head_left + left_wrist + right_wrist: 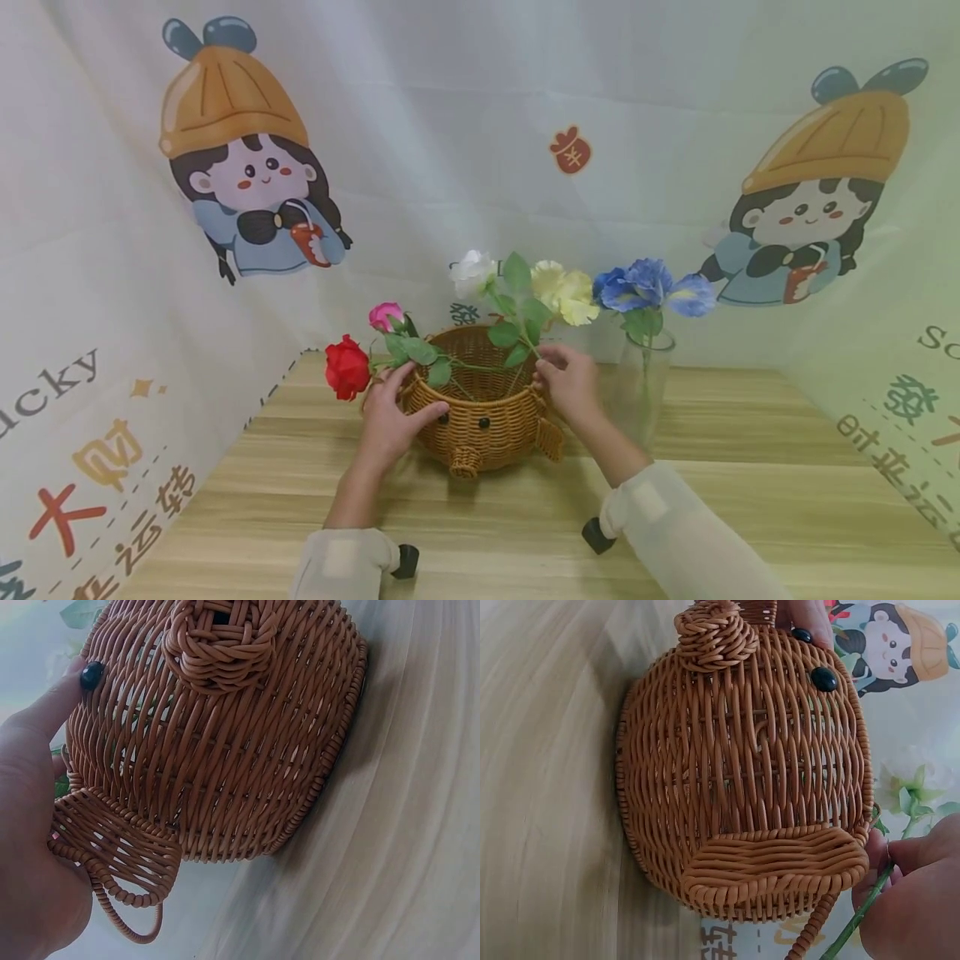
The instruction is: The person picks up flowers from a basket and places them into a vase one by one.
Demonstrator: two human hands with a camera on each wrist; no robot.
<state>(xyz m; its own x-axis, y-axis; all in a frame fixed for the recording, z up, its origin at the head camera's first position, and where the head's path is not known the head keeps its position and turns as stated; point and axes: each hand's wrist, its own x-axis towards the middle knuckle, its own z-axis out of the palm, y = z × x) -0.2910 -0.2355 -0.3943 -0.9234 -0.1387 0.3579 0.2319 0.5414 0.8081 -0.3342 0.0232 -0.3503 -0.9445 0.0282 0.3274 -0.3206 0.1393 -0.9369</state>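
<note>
A brown wicker basket (pixel 480 425) shaped like an animal face, with black eyes and a woven snout, stands upright on the table. My left hand (pixel 390 421) holds its left rim, the thumb stretched along the front beside an eye. At the right rim, my right hand (pixel 572 385) pinches the green stem (pixel 866 909) of a white flower (pixel 472 273), whose leaves lean over the opening. A red rose (pixel 347 368) and a pink rose (pixel 386 317) hang out over the left rim. Behind the right hand shows a yellow flower (pixel 566 293); its lower stem is hidden.
Right of the basket stands a clear glass vase (pixel 645 392) with blue flowers (pixel 648 287). The wood-grain table (pixel 735 467) runs back to a printed cloth backdrop (pixel 450 150), which also closes off both sides. Both wrists carry black devices (pixel 597 535).
</note>
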